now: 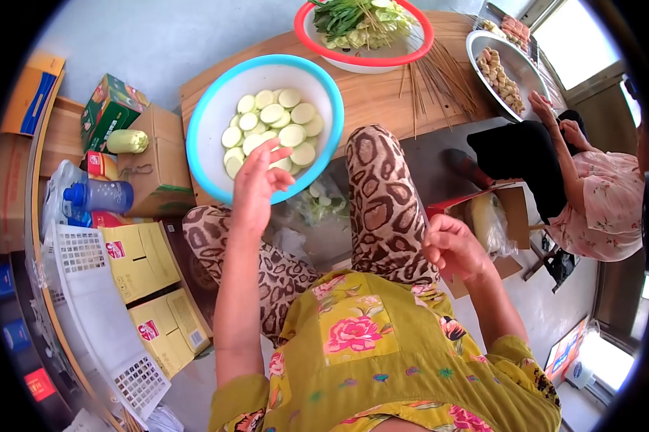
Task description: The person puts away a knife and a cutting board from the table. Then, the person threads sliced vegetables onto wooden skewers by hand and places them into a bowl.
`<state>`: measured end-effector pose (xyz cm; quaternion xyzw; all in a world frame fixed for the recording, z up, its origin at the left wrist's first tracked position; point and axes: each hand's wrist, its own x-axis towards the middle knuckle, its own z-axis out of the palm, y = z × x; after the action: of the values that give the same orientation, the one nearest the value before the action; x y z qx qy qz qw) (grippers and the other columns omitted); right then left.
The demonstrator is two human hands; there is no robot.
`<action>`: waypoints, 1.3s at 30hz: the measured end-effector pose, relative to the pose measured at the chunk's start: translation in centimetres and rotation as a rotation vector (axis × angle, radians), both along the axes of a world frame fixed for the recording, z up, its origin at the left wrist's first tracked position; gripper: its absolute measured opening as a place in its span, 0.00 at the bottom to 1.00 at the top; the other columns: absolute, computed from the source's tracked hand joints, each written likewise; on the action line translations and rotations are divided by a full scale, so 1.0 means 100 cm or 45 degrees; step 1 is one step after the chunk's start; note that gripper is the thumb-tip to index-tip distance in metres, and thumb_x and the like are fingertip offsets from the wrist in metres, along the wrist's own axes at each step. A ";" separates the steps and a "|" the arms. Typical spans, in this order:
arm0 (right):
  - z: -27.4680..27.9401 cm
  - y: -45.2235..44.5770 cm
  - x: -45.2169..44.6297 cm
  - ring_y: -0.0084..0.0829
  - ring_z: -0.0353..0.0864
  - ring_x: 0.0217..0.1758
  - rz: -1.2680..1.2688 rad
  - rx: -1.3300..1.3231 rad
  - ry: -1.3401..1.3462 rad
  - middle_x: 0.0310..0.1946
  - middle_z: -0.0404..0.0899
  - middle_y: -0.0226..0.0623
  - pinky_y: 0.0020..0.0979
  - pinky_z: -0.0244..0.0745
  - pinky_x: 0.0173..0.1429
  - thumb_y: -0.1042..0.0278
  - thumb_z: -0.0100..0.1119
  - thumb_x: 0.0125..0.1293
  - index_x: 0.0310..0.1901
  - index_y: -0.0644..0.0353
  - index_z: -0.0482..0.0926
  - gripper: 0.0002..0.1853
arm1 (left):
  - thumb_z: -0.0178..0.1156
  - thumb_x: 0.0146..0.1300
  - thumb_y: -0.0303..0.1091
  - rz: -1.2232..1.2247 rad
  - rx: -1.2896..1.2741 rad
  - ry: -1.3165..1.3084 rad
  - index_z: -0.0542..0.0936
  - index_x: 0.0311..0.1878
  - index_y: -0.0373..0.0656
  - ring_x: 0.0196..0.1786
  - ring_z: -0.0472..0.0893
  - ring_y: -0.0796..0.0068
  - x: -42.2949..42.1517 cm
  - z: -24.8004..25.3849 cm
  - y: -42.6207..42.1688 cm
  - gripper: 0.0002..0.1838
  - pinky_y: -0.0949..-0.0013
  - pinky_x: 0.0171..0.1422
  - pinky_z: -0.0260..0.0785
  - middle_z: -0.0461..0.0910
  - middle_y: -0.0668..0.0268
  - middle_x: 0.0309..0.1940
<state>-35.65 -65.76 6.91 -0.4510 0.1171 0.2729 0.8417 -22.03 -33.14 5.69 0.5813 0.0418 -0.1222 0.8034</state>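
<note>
the left hand reaches over the near edge of the blue-rimmed basin, its fingers bent and loosely spread, wide apart, with nothing seen between them; whether a fingertip touches the slices below cannot be told. the pale green slices, round and with thin green edges, lie in the basin, some overlapping, mostly beyond the hand. the right hand is well apart from the basin, above the thigh in patterned trousers; its fingers are curled in and narrow, the thumb close to them, and it cannot be told whether they pinch anything small. the basin sits at the left end of the wooden board. just beyond it, to its right, is a red-rimmed basin with leafy greens in it, and thin sticks lie loose on the board beside that. farther right, a metal bowl holds light brown pieces, and a co-worker's hand is by its rim. to the left, a pale green vegetable lies on its side on a cardboard box, near a blue bottle.
</note>
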 end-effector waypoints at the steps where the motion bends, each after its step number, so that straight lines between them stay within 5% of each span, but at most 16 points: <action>1: 0.011 0.012 0.003 0.17 0.71 0.21 0.101 -0.131 0.000 0.21 0.76 0.29 0.17 0.64 0.25 0.70 0.58 0.65 0.33 0.60 0.76 0.05 | 0.51 0.71 0.46 0.011 -0.004 -0.010 0.72 0.58 0.38 0.33 0.78 0.77 -0.005 0.008 -0.009 0.22 0.74 0.37 0.69 0.80 0.59 0.46; 4: 0.020 0.047 0.013 0.13 0.72 0.23 0.396 -0.282 -0.053 0.22 0.76 0.25 0.16 0.64 0.27 0.70 0.58 0.65 0.33 0.59 0.77 0.04 | 0.51 0.72 0.42 -0.024 -0.269 0.002 0.72 0.59 0.39 0.29 0.74 0.78 -0.019 0.018 -0.016 0.20 0.77 0.33 0.66 0.80 0.60 0.44; 7: 0.007 0.070 0.021 0.13 0.71 0.26 0.595 -0.252 -0.133 0.25 0.77 0.25 0.17 0.66 0.31 0.66 0.58 0.67 0.36 0.61 0.78 0.07 | 0.50 0.73 0.38 0.022 -0.258 -0.073 0.75 0.52 0.39 0.23 0.71 0.82 -0.029 0.016 -0.004 0.14 0.79 0.26 0.61 0.77 0.68 0.29; 9: 0.008 0.086 0.030 0.15 0.71 0.31 0.792 -0.305 -0.382 0.30 0.78 0.26 0.19 0.69 0.36 0.59 0.57 0.69 0.42 0.63 0.78 0.13 | 0.49 0.73 0.37 0.071 -0.251 -0.028 0.75 0.51 0.40 0.23 0.71 0.82 -0.031 0.015 0.005 0.13 0.79 0.27 0.62 0.76 0.68 0.28; 10: 0.008 0.090 0.038 0.16 0.71 0.32 0.836 -0.260 -0.415 0.38 0.79 0.29 0.20 0.69 0.40 0.57 0.54 0.71 0.53 0.63 0.75 0.18 | 0.49 0.73 0.37 0.091 -0.254 0.015 0.75 0.51 0.40 0.23 0.71 0.82 -0.032 0.014 0.009 0.12 0.79 0.27 0.62 0.74 0.69 0.27; 12: 0.012 0.102 0.052 0.17 0.71 0.34 0.816 -0.289 -0.486 0.40 0.79 0.29 0.21 0.70 0.42 0.57 0.50 0.73 0.54 0.63 0.74 0.18 | 0.49 0.73 0.36 0.043 -0.214 0.019 0.75 0.50 0.40 0.22 0.71 0.82 -0.034 0.011 0.005 0.12 0.79 0.27 0.63 0.74 0.69 0.26; 18: -0.005 0.117 0.077 0.11 0.61 0.19 0.576 -0.311 -0.405 0.19 0.75 0.23 0.16 0.57 0.24 0.61 0.48 0.74 0.45 0.60 0.78 0.13 | 0.50 0.72 0.40 -0.272 -0.206 0.127 0.74 0.54 0.40 0.25 0.75 0.79 -0.015 0.014 -0.010 0.15 0.79 0.29 0.65 0.77 0.66 0.33; 19: -0.004 0.112 0.079 0.11 0.62 0.19 0.459 -0.266 -0.348 0.19 0.74 0.23 0.16 0.56 0.24 0.62 0.48 0.74 0.46 0.60 0.78 0.12 | 0.51 0.72 0.42 -0.172 -0.099 0.041 0.74 0.55 0.40 0.28 0.77 0.79 0.001 -0.001 -0.001 0.17 0.77 0.30 0.67 0.78 0.65 0.36; 22: -0.002 0.099 0.079 0.11 0.62 0.19 0.270 -0.244 -0.264 0.18 0.72 0.22 0.16 0.55 0.23 0.64 0.47 0.74 0.46 0.60 0.79 0.12 | 0.60 0.62 0.37 0.136 0.900 -0.262 0.76 0.51 0.38 0.29 0.80 0.73 0.056 -0.044 0.018 0.17 0.71 0.35 0.73 0.79 0.64 0.31; 25: -0.005 0.090 0.076 0.10 0.62 0.17 0.248 -0.263 -0.289 0.17 0.72 0.22 0.15 0.52 0.22 0.61 0.47 0.74 0.47 0.60 0.78 0.13 | 0.64 0.58 0.36 -0.011 1.273 -0.416 0.76 0.52 0.39 0.39 0.80 0.66 0.083 -0.081 0.016 0.20 0.64 0.45 0.74 0.80 0.61 0.38; 27: -0.007 0.088 0.074 0.10 0.62 0.18 0.246 -0.261 -0.263 0.17 0.72 0.22 0.15 0.53 0.22 0.61 0.47 0.74 0.47 0.60 0.78 0.14 | 0.67 0.54 0.37 -0.079 1.815 -0.798 0.77 0.52 0.41 0.52 0.75 0.61 0.086 -0.088 -0.002 0.22 0.60 0.55 0.69 0.77 0.61 0.48; 30: -0.014 0.085 0.070 0.10 0.62 0.18 0.241 -0.243 -0.229 0.17 0.72 0.22 0.15 0.54 0.22 0.61 0.47 0.74 0.48 0.61 0.78 0.14 | 0.68 0.53 0.38 -0.238 1.993 -0.597 0.77 0.51 0.42 0.58 0.70 0.61 0.096 -0.091 -0.019 0.23 0.58 0.60 0.65 0.73 0.62 0.52; 39: -0.020 0.085 0.067 0.10 0.60 0.18 0.210 -0.207 -0.212 0.19 0.72 0.22 0.15 0.52 0.22 0.65 0.46 0.74 0.49 0.60 0.79 0.13 | 0.68 0.51 0.33 -0.275 1.958 -0.550 0.78 0.48 0.40 0.54 0.73 0.57 0.107 -0.101 -0.018 0.20 0.58 0.56 0.69 0.71 0.56 0.51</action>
<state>-28.93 -57.26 4.95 -0.5467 0.0313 0.2924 0.7840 -11.29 -34.93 -4.46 0.9832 -0.0985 -0.0214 0.1524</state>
